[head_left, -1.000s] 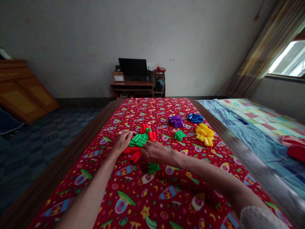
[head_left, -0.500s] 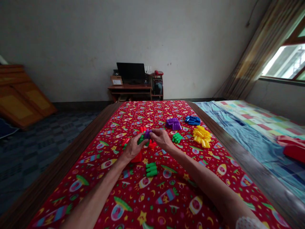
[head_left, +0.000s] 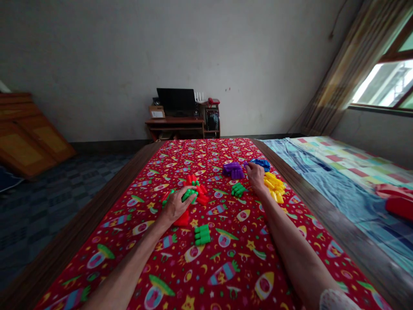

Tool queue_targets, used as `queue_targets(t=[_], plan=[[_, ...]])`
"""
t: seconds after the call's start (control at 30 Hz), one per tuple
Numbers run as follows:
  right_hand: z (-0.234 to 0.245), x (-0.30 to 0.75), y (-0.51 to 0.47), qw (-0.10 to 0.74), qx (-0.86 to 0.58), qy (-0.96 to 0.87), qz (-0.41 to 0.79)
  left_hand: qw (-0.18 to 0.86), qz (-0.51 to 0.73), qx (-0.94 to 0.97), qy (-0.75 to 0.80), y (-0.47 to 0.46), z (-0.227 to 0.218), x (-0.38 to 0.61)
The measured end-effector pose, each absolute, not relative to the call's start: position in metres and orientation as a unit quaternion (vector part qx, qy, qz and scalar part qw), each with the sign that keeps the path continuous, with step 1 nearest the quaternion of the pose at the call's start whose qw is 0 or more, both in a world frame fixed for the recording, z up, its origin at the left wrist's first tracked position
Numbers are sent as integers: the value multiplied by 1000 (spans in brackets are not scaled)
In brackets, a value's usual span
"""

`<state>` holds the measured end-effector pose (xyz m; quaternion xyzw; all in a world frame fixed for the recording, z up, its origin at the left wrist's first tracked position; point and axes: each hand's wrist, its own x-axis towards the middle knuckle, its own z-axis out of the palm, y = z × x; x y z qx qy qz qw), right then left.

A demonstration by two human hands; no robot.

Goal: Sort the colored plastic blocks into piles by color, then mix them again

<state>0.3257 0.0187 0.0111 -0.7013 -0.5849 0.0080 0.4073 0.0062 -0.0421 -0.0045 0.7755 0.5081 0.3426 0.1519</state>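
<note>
My left hand curls around green toy building blocks above a mixed heap of red blocks and green ones. Farther right, my right hand pinches a small purple block at its fingertips, partly hidden by the fingers. That hand is between the purple block pile and the blue block pile. A joined green block lies nearer me, and a small green cluster sits left of my right wrist.
A pile of yellow blocks lies just right of my right wrist. The red patterned cloth covers the table, whose dark wooden edge shows at the right. Beyond it is a bed with a blue checked sheet.
My right hand has moved away from the left hand, to the right and back, carrying the purple block to between the purple and blue piles. My left hand stays by the red and green heap.
</note>
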Motion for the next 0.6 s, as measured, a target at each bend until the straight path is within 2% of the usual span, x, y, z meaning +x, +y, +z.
queue_targets(t=[0.17,0.37,0.5,0.6], plan=[[0,322,19,323,-708,-627,38,148,335,782,504,-41,-6,5],[32,318,12,366,-735,-571,-21,164,341,785,490,-38,-6,3],[52,286,-3,422,-609,-670,52,183,370,779,473,-42,-1,9],[55,244,-27,386,-448,-786,181,191,385,762,485,-47,5,18]])
